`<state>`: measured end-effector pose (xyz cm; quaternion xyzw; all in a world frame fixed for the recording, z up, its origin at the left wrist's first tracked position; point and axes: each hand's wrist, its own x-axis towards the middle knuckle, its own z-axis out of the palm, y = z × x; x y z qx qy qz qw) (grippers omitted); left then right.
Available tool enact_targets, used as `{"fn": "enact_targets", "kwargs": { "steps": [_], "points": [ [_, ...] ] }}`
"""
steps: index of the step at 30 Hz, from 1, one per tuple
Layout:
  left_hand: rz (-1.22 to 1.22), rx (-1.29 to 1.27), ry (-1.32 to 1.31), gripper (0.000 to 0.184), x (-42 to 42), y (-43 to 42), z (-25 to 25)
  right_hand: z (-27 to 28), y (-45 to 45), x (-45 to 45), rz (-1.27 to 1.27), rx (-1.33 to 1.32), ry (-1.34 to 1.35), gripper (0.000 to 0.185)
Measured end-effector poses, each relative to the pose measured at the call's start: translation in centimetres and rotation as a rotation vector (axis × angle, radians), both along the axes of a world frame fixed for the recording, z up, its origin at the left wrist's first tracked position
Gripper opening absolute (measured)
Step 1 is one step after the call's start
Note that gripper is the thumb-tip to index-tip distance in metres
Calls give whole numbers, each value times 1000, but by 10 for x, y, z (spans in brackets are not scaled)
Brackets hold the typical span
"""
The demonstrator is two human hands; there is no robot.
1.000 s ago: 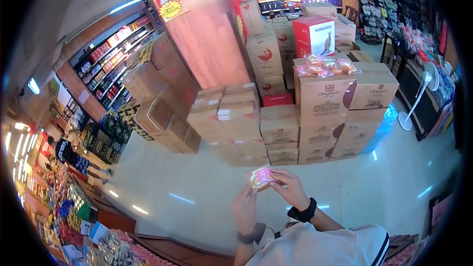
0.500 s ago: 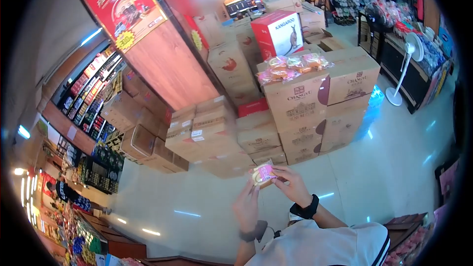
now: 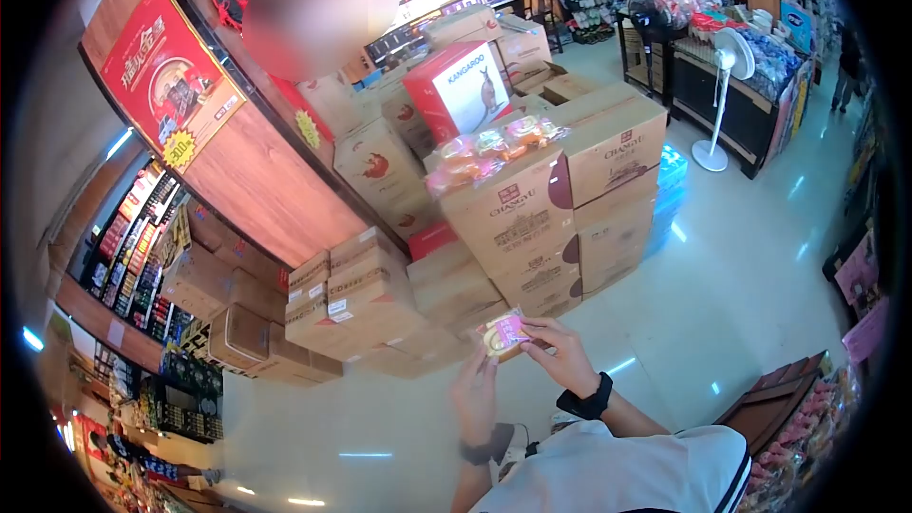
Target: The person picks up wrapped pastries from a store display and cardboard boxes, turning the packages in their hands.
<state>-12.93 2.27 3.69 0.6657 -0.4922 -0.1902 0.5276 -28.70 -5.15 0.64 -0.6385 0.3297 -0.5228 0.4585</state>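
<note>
fingers (image 3: pixel 491 369) of the left hand (image 3: pixel 474 399) and right hand (image 3: pixel 567 358) are grasping a pink-labelled clear packet (image 3: pixel 504 333) above the floor (image 3: pixel 456 427), while other pink-and-clear packets (image 3: pixel 489 143) are lying along the carton stack's (image 3: pixel 521 214) front top edge, before the kangaroo box (image 3: pixel 460 87).

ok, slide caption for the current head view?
Left hand and right hand hold a small wrapped packet over a glossy floor, stacked cartons and a KANGAROO box beyond.
</note>
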Motion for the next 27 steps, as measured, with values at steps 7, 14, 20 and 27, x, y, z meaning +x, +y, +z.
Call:
{"fn": "enact_targets", "kwargs": {
  "steps": [7,14,20,27],
  "points": [
    [-94,-32,-6,32,-6,-15,2,7,2,-14,-108,-50,57,30],
    [-146,-186,27,31,10,-28,-12,12,2,-4,-150,-63,53,29],
    [-209,-152,161,35,32,-31,-14,16,4,15,-179,-98,83,30],
    [-160,-227,177,33,74,-30,-22,28,10,56,-177,-94,133,31]
  ]
}}
